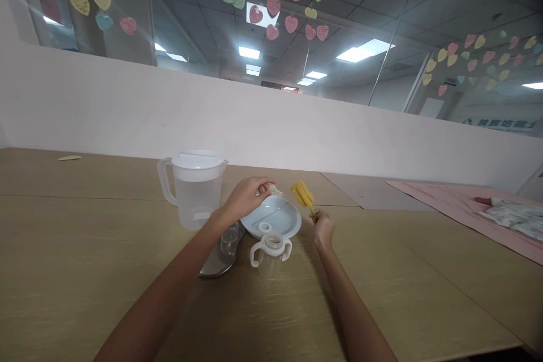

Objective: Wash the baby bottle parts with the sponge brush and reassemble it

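Observation:
My right hand (323, 228) is closed round the green handle of a yellow sponge brush (302, 194), its head tilted up and to the left. Over the far left rim of a pale bowl (278, 216), the fingers of my left hand (250, 194) are bent together on a small crumpled whitish thing (275, 189), whose kind I cannot make out. A white ring (264, 227) rests at the bowl's near side. Just in front stands a clear baby bottle (270, 260) with two white handles and an uncovered mouth.
A lidded clear pitcher (197, 195) stands left of the bowl. Partly under my left forearm lies a metal tray (216, 263) with a clear domed piece (229, 240) on it. A pink cloth (458, 212) spreads at the right, and a white wall (271, 130) closes the back.

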Demonstrator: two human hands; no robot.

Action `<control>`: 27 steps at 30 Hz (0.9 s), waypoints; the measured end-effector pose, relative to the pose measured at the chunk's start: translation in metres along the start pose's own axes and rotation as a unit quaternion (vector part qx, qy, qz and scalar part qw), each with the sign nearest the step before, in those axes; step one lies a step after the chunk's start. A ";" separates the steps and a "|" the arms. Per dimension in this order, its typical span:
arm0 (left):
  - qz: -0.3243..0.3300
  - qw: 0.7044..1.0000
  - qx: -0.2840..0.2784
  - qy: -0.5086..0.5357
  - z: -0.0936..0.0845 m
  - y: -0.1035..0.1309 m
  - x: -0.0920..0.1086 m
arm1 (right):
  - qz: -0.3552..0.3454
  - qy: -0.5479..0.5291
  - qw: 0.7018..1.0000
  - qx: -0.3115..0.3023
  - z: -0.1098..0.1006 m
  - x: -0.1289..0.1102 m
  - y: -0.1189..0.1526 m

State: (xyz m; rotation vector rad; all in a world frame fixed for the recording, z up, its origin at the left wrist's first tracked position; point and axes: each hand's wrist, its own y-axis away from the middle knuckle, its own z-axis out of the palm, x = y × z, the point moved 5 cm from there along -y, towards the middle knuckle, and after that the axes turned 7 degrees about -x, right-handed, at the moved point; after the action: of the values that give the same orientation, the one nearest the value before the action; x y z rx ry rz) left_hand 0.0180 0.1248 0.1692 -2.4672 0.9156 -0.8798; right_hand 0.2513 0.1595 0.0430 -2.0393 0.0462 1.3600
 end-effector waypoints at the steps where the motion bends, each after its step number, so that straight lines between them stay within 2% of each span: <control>1: -0.002 1.000 -0.009 0.000 0.000 0.000 0.000 | 0.003 -0.002 1.000 -0.004 0.000 0.000 0.001; 4: -0.011 0.998 -0.068 0.007 -0.002 0.001 -0.002 | 0.020 0.004 0.999 -0.030 0.002 -0.004 0.005; 8: -0.050 0.981 -0.186 0.029 -0.011 0.008 -0.014 | 0.024 0.050 0.997 -0.054 0.003 -0.012 0.008; 10: -0.101 0.958 -0.267 0.014 -0.012 0.016 -0.026 | 0.026 0.066 0.996 -0.056 0.003 -0.013 0.009; 12: -0.159 0.922 -0.353 -0.011 -0.010 0.026 -0.039 | 0.027 0.078 0.995 -0.057 0.002 -0.013 0.009; 14: -0.204 0.889 -0.409 -0.025 -0.007 0.034 -0.051 | 0.029 0.089 0.994 -0.056 0.002 -0.012 0.008; 16: -0.235 0.876 -0.421 -0.029 -0.003 0.039 -0.060 | 0.029 0.097 0.993 -0.055 0.001 -0.012 0.008; 21: -0.275 0.871 -0.404 -0.047 0.005 0.041 -0.078 | 0.018 0.099 0.994 -0.047 0.000 -0.014 0.008; 27: -0.289 0.860 -0.418 -0.039 0.011 0.041 -0.084 | 0.023 0.101 0.993 -0.051 -0.001 -0.016 0.009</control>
State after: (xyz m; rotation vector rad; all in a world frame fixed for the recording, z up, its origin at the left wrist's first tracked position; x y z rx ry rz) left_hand -0.0435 0.1537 0.1031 -3.6288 0.5811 -0.5877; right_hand 0.2416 0.1470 0.0520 -2.2683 0.1154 1.2011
